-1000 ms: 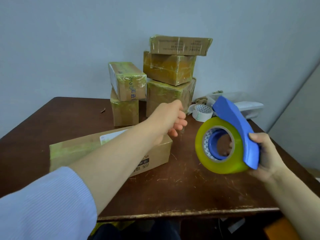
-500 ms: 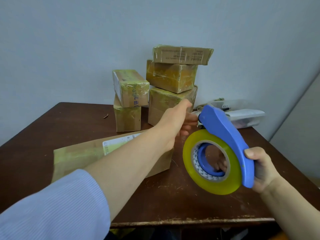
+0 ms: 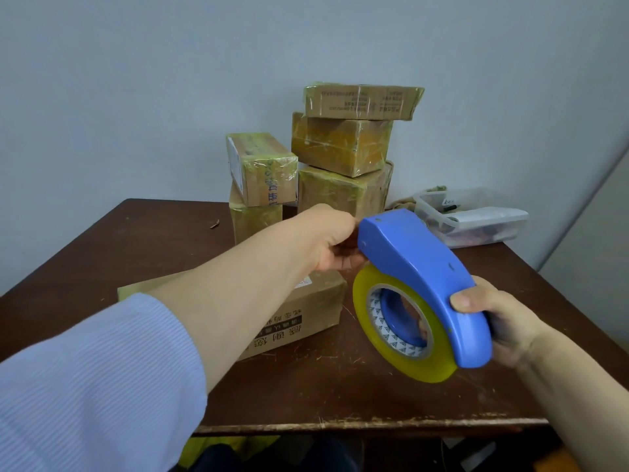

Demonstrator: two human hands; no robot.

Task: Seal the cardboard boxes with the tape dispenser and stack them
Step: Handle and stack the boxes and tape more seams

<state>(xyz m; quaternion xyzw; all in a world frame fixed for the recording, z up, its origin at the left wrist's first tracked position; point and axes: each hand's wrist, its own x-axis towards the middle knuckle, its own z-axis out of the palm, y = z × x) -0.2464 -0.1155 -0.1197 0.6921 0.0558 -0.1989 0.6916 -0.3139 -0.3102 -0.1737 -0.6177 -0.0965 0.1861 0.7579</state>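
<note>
- Tape dispenser [image 3: 418, 267], blue, is up in the air over the front right part of the table [image 3: 136, 240], nose pointing away toward the stacked boxes.
- On its blue hub sits the tape roll [image 3: 439, 366], yellowish and see-through, with its lower half hanging clear below the shell.
- Gripping the rear end of the tape dispenser is the right hand [image 3: 497, 318], thumb pressed on top of the blue shell, the other fingers wrapped underneath.
- Right at the nose we have the left hand [image 3: 326, 243], fingers curled in toward it. The fingertips are hidden behind the shell, so I cannot tell whether they pinch anything.
- A pale blue sleeve [image 3: 85, 386] covers the upper part of that left arm, and the bare forearm crosses above a flat box [image 3: 306, 311].
- The flat box lies on the table just left of the tape roll, with printed characters on its near side.
- Further back, against the wall, a three-box stack [image 3: 340, 144] stands wrapped in shiny tape, its top box overhanging to the right.
- Just to its left is a two-box stack [image 3: 262, 175], also taped, with the upper box turned at an angle to the lower one.
- At the far right of the table, behind the dispenser, sits a clear plastic container [image 3: 476, 223].
</note>
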